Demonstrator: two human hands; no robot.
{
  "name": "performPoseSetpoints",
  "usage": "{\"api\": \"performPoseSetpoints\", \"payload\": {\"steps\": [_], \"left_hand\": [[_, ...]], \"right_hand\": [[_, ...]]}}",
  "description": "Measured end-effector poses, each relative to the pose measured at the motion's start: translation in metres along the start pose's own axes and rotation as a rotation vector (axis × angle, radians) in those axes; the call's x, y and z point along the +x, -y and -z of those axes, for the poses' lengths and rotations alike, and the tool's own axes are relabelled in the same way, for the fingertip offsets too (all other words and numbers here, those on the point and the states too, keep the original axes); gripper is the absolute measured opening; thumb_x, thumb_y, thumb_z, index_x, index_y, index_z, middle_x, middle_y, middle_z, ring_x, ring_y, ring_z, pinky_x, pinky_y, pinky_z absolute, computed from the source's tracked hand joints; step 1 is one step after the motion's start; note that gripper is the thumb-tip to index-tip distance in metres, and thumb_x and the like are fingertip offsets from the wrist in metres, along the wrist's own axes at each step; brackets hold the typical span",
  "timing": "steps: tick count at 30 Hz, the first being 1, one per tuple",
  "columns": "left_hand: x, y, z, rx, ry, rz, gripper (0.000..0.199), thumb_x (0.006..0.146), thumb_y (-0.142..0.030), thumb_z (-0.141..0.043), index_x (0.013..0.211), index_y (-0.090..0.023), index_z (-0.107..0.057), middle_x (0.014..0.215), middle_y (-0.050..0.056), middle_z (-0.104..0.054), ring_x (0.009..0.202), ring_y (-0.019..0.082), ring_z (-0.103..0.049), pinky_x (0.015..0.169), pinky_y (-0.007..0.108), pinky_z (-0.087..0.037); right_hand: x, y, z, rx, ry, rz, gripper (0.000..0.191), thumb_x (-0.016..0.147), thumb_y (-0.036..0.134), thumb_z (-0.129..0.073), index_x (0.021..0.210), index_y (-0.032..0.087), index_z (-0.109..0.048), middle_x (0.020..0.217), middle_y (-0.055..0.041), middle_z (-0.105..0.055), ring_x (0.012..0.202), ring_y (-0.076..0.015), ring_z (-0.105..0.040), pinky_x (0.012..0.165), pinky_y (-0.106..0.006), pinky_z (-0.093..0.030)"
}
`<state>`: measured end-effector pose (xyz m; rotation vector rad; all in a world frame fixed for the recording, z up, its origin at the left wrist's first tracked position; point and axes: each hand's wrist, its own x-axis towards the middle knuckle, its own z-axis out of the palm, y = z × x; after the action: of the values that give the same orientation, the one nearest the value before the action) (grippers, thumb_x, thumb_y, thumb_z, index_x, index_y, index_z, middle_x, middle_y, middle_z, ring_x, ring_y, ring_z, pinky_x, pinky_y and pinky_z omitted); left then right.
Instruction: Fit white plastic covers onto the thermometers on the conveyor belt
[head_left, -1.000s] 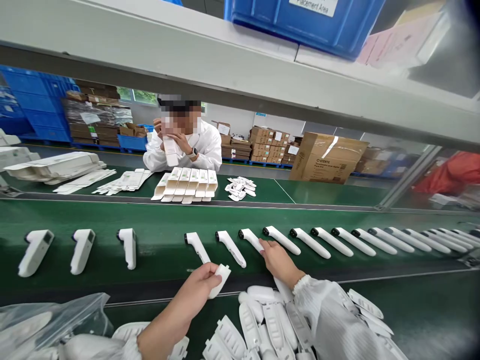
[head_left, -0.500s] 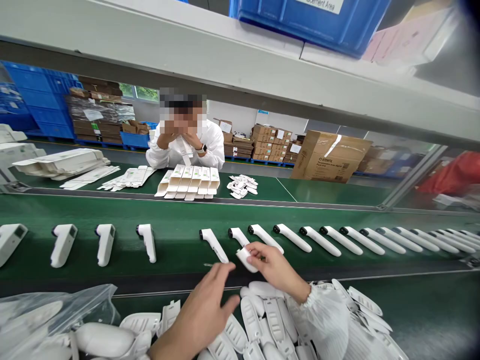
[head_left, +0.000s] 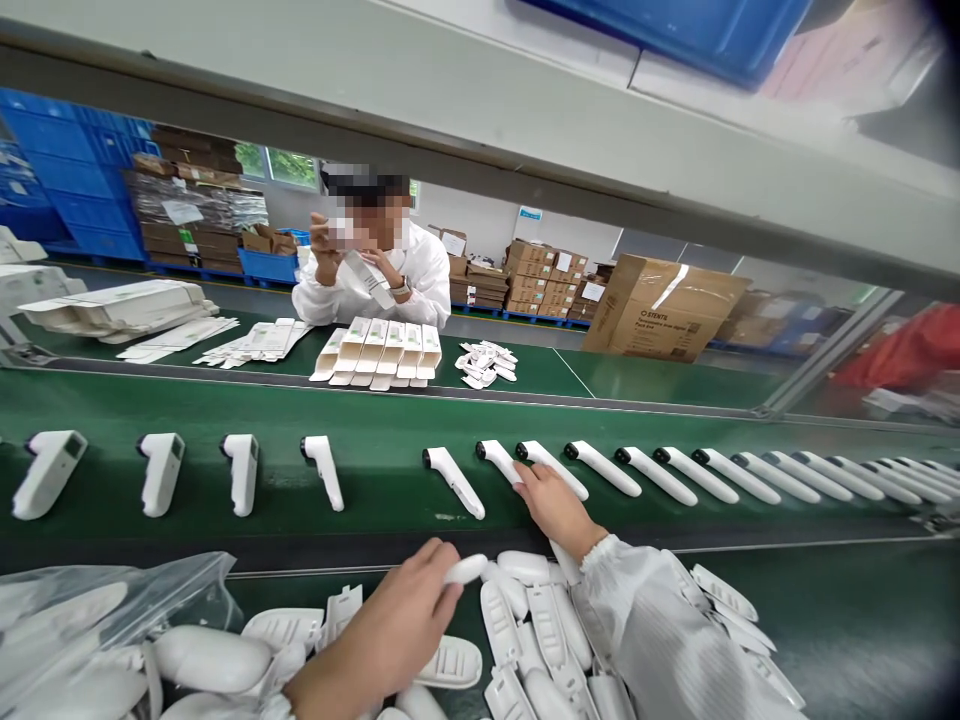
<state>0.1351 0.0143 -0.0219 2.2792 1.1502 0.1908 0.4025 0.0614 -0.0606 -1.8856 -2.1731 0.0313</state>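
My left hand [head_left: 409, 615] is closed on a white plastic battery cover [head_left: 466, 570], above a pile of similar white covers [head_left: 501, 622]. On the green conveyor belt, my right hand [head_left: 556, 508] has its fingers closed at the lower end of a white infrared thermometer [head_left: 496, 460] with a black tip. The hand hides that end. Below the right palm a white piece [head_left: 567, 563] shows; whether it is held or part of the pile I cannot tell. Just left lies another thermometer [head_left: 454, 482], its grip showing a seam.
More thermometers line the belt [head_left: 390, 520] on both sides. A clear plastic bag [head_left: 172, 600] with white parts lies front left. Across the belt, a person in white [head_left: 420, 270] holds a small box behind standing white cartons [head_left: 379, 350]. A shelf beam [head_left: 450, 120] crosses overhead.
The right hand has moved right and slightly up to the thermometer. The left hand, empty before, has come down and now holds a cover. Thermometers at left and centre appear shifted right.
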Motion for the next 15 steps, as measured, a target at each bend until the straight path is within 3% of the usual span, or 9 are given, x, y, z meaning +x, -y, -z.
{"api": "performPoseSetpoints", "payload": {"steps": [2,4,7,11,13,14,15], "left_hand": [[0.002,0.002,0.006,-0.089,-0.042,0.044,0.019,0.095,-0.025,-0.037,0.093,-0.021,-0.055,0.099,0.004,-0.06,0.086,0.02,-0.059,0.071,0.029,-0.044],[0.007,0.002,0.009,-0.13,-0.064,0.057,0.015,0.093,-0.025,-0.039,0.09,-0.021,-0.054,0.094,0.003,-0.061,0.086,0.02,-0.059,0.07,0.029,-0.042],[0.013,0.0,0.011,-0.121,-0.094,0.078,0.018,0.093,-0.028,-0.041,0.088,-0.02,-0.056,0.093,0.005,-0.063,0.084,0.021,-0.06,0.07,0.031,-0.043],[-0.011,0.0,0.013,0.072,-0.12,0.077,0.03,0.091,-0.027,-0.044,0.116,-0.02,-0.059,0.114,0.01,-0.065,0.103,0.028,-0.062,0.083,0.038,-0.05],[-0.046,0.004,0.005,0.223,-0.162,-0.043,0.045,0.087,-0.03,-0.054,0.131,-0.025,-0.055,0.133,0.01,-0.059,0.123,0.032,-0.054,0.097,0.043,-0.048],[-0.066,0.006,-0.002,0.275,-0.173,-0.151,0.049,0.084,-0.032,-0.06,0.132,-0.029,-0.056,0.138,0.007,-0.057,0.128,0.033,-0.05,0.1,0.043,-0.047],[-0.087,0.008,-0.011,0.31,-0.259,-0.214,0.048,0.082,-0.031,-0.062,0.129,-0.033,-0.059,0.139,0.004,-0.057,0.13,0.032,-0.049,0.104,0.043,-0.045]], "right_hand": [[-0.01,0.015,0.015,0.112,-0.023,0.082,0.041,0.1,0.029,-0.054,0.139,0.015,-0.051,0.132,-0.0166,-0.053,0.123,-0.0321,-0.048,0.104,-0.045,-0.041],[-0.022,0.038,0.029,0.342,0.068,0.241,0.047,0.099,0.038,-0.059,0.142,0.021,-0.048,0.137,-0.0107,-0.052,0.123,-0.0266,-0.05,0.104,-0.036,-0.042],[-0.034,0.07,0.04,0.584,0.236,0.405,0.035,0.1,0.033,-0.056,0.134,0.026,-0.055,0.12,-0.0043,-0.064,0.106,-0.0212,-0.061,0.093,-0.028,-0.047],[-0.024,0.07,0.032,0.617,0.185,0.267,0.019,0.097,0.019,-0.052,0.109,0.023,-0.065,0.1,-0.0006,-0.068,0.09,-0.0191,-0.063,0.081,-0.026,-0.046],[-0.014,0.054,0.021,0.585,0.093,0.129,0.012,0.092,0.017,-0.056,0.1,0.021,-0.064,0.099,-0.0014,-0.067,0.09,-0.0197,-0.062,0.08,-0.027,-0.045],[-0.01,0.046,0.015,0.548,0.053,0.065,0.011,0.09,0.016,-0.057,0.098,0.02,-0.063,0.1,-0.0026,-0.066,0.092,-0.0206,-0.062,0.082,-0.028,-0.045],[-0.007,0.039,0.008,0.5,0.029,0.014,0.011,0.089,0.015,-0.057,0.098,0.019,-0.062,0.102,-0.004,-0.065,0.095,-0.0215,-0.061,0.084,-0.029,-0.045]]}}
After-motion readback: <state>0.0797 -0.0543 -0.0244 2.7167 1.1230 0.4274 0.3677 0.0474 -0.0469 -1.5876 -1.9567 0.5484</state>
